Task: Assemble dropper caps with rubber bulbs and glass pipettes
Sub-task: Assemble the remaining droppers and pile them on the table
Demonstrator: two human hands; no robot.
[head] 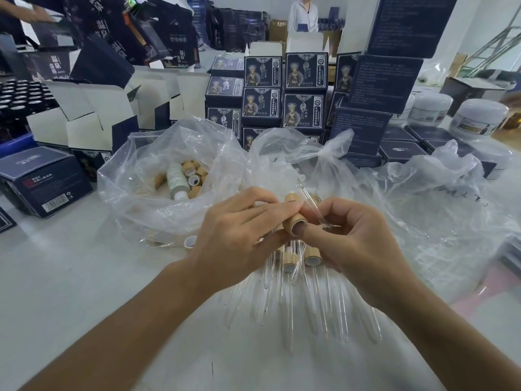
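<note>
My left hand [239, 230] pinches a tan bamboo dropper cap [294, 218] over the white table, its open end turned toward my right hand. My right hand [346, 235] has a fingertip in that open end and holds a clear glass pipette [311, 204] slanting up and left. Below my hands lie several finished droppers [290, 263] with tan caps, their glass tubes fanned toward me. A clear plastic bag [141, 193] at the left holds several loose tan caps [194, 170] and a small white bottle [177, 179].
More crumpled clear bags [423, 198] spread to the right. Stacks of dark blue cartons [304, 71] and open white-lined boxes [84, 114] stand behind. White jars [479, 117] are at the far right. A loose cap [189, 241] lies by the left bag. People stand in the background.
</note>
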